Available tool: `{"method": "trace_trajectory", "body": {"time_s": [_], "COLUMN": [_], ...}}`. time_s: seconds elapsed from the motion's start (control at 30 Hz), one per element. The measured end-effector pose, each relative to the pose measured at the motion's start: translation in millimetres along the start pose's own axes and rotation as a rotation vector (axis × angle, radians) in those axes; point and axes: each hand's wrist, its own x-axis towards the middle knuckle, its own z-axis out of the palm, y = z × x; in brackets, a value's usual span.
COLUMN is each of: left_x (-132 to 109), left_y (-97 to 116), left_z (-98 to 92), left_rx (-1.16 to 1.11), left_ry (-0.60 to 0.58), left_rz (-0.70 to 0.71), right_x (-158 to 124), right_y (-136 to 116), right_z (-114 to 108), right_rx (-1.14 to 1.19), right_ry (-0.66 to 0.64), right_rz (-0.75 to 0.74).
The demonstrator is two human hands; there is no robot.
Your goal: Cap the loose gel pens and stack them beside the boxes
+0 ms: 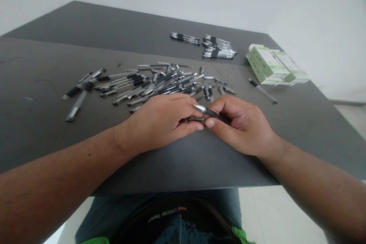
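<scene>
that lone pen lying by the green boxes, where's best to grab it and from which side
Grip the lone pen at mid-barrel, coming from above with fingers across its width. It lies flat and diagonal on the table, apart from the green boxes and the pile, so both long sides look free. The right hand is nearer.

Materials, placed from the pen [210,112] pinched between my left hand [160,122] and right hand [240,124]:
- pen: shiny metal tip, matt black grip.
- table [42,84] beneath: matt dark grey, smooth, faintly scuffed.
- pen parts [154,82] beyond: clear glossy plastic, black rubbery grips.
- boxes [274,66] beyond right: printed green-white cardboard, slightly glossy.
</scene>
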Motion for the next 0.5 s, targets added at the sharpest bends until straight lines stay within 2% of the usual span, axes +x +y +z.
{"method": "trace_trajectory", "body": {"time_s": [0.2, 0.5], "left_x": [-0.8, -0.8], "left_y": [2.4, 2.8], "left_z": [-1.9, -5.7], "left_rx": [0.033, -0.036], "left_ry": [-0.031, -0.008], "left_rz": [-0.07, -0.157], "right_x": [2.0, 2.1], "right_y": [-0.1, -1.3], "right_z": [-0.7, -3.5], "right_rx": [-0.001, -0.046], "right_ry": [-0.116, -0.002], "right_rz": [0.008, -0.02]}}
